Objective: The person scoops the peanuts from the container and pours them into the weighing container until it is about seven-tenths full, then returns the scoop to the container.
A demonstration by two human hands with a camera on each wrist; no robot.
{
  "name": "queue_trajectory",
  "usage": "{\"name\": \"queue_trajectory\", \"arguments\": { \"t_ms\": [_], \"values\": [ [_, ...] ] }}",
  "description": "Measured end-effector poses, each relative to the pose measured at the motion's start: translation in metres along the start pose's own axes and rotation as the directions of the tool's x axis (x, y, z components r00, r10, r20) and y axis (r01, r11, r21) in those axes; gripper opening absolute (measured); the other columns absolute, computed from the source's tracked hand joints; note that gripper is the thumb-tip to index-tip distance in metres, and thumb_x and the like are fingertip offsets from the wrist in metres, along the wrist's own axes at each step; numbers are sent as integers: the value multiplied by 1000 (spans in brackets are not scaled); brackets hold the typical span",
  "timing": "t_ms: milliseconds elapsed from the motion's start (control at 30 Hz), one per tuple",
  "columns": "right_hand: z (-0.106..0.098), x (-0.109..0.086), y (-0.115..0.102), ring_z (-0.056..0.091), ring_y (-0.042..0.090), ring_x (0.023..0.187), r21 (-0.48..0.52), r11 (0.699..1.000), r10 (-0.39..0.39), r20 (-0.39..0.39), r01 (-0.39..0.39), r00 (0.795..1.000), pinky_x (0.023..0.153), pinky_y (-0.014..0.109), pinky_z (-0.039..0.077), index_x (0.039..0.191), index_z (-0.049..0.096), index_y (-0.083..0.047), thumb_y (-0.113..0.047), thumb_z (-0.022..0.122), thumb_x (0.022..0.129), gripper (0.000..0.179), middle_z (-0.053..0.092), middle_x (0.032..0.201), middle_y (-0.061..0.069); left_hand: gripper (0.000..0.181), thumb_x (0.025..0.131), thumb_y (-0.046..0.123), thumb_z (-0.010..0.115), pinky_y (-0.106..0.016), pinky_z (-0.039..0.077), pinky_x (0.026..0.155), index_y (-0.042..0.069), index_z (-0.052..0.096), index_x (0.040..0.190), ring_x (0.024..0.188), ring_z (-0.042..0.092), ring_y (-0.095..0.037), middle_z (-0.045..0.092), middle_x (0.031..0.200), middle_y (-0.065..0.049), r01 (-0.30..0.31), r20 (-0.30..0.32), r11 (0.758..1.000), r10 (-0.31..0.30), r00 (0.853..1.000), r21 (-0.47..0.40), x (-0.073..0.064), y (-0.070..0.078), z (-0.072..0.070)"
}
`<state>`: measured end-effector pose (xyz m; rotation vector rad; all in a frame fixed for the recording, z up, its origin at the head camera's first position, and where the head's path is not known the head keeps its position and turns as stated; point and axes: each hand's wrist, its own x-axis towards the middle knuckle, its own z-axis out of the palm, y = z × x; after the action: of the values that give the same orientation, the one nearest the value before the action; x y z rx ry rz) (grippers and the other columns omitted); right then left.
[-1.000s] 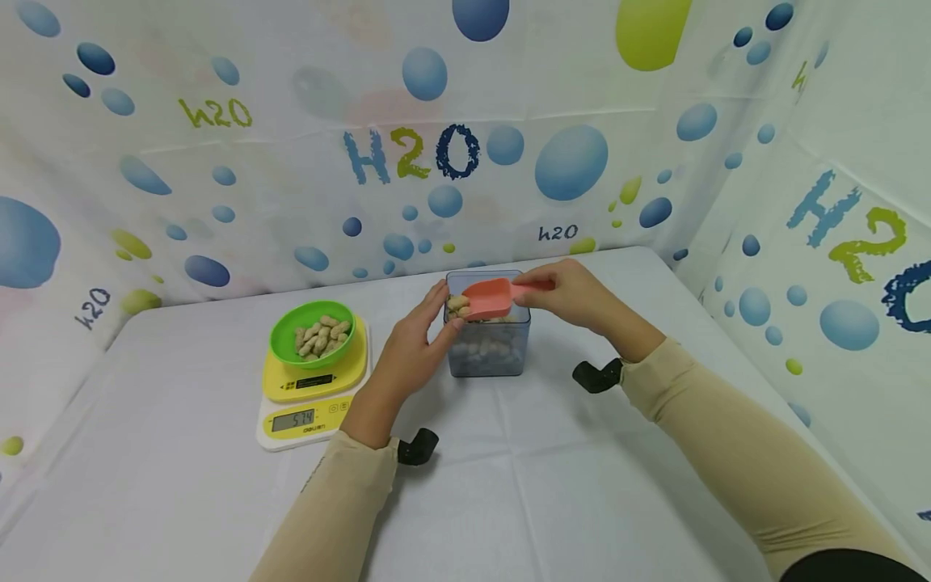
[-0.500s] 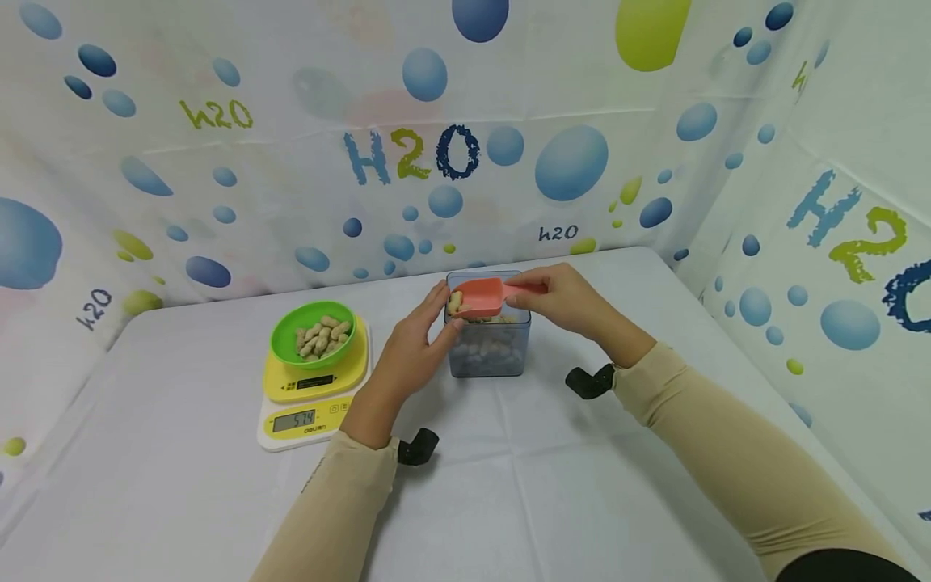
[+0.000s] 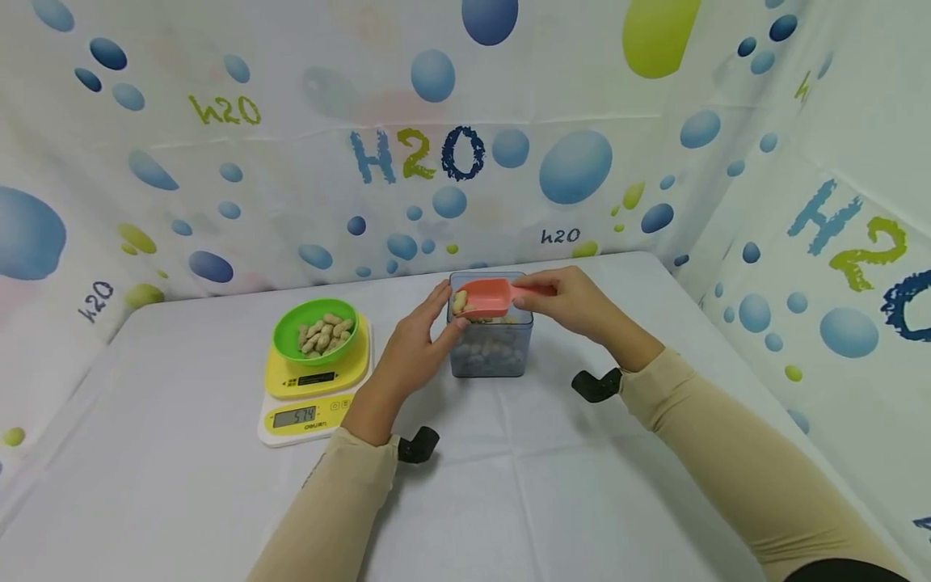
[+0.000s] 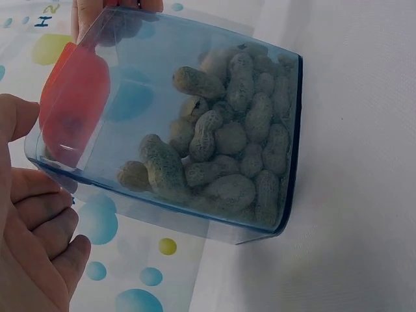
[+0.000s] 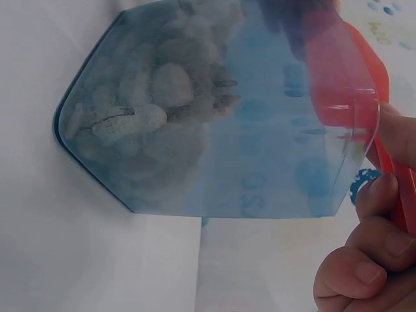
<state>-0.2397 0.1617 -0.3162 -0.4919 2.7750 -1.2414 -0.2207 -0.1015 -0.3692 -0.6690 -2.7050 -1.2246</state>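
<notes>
My right hand (image 3: 578, 303) pinches the handle of a coral-red scoop (image 3: 489, 297), held level across the top of a clear bluish container (image 3: 490, 356). A few peanuts (image 3: 460, 302) lie at the scoop's left tip. More peanuts (image 4: 227, 140) fill the lower part of the container, seen through its wall in the left wrist view. My left hand (image 3: 409, 349) rests at the container's left side, fingers extended along the wall and thumb by the front rim. In the right wrist view, the thumb and curled fingers (image 5: 374, 244) are around the scoop's handle (image 5: 404, 195).
Left of the container stands a yellow and white kitchen scale (image 3: 316, 416), its display reading about 574. On it sits a green bowl (image 3: 285, 333) with peanuts (image 3: 325, 335) inside. A white cloth covers the table (image 3: 174, 453); a patterned curtain (image 3: 305, 186) hangs behind.
The scoop shifted left over the container, then slightly back right, and fewer peanuts show at its tip. The left hand stays at the container; the head view has tilted a little.
</notes>
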Motion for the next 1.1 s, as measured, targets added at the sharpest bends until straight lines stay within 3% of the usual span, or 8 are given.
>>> {"name": "queue_trajectory", "arguments": {
  "t_ms": [200,400,533,700,833,967,1100],
  "values": [
    [1,0,-9,60,23,104,16,1000,14,-8,-14,1000,88,39,55,130,66,-15,-37,70,92,45,63,130,7,68,100,50,49,-43,26,121,21,25,157,151,21,-15,21,163,6,39,-3,999,-39,999,21,-10,-4,-15],
    [1,0,-29,58,23,103,17,1000,20,-28,-20,999,83,37,54,131,65,-17,-42,70,90,49,63,129,5,69,101,48,49,-47,25,121,19,23,158,151,19,-18,19,164,3,62,-30,994,-60,998,92,-28,-12,-46],
    [12,5,-46,57,22,102,44,999,-1,-37,3,999,82,37,54,130,67,-17,-39,70,90,45,65,126,2,71,100,50,48,-52,23,121,19,21,158,152,18,-21,17,165,3,105,-63,983,-97,993,150,-45,-22,-70],
    [39,13,-70,59,21,100,120,992,-36,-36,40,999,81,34,56,128,68,-16,-36,71,90,43,68,120,2,72,100,54,45,-58,21,119,23,17,159,152,17,-28,13,165,6,183,-101,963,-166,981,198,-68,-41,-100],
    [67,19,-88,60,22,96,172,984,-43,-47,50,998,75,31,56,125,69,-13,-31,72,90,40,69,115,3,70,102,45,48,-59,21,118,19,17,159,151,17,-32,13,166,2,241,-153,950,-213,965,199,-83,-58,-119],
    [98,24,-105,58,22,90,159,987,-23,-64,33,998,68,27,51,123,71,-13,-31,72,90,37,69,110,2,70,102,40,47,-61,20,117,15,15,159,151,16,-36,12,166,-4,312,-177,931,-279,944,192,-93,-74,-131],
    [127,28,-115,61,20,86,189,982,-14,-72,27,997,66,25,51,122,71,-12,-29,71,91,35,71,105,1,72,102,45,43,-63,20,117,15,13,160,150,15,-38,11,166,-7,373,-147,907,-349,926,197,-96,-88,-136]
  ]
}}
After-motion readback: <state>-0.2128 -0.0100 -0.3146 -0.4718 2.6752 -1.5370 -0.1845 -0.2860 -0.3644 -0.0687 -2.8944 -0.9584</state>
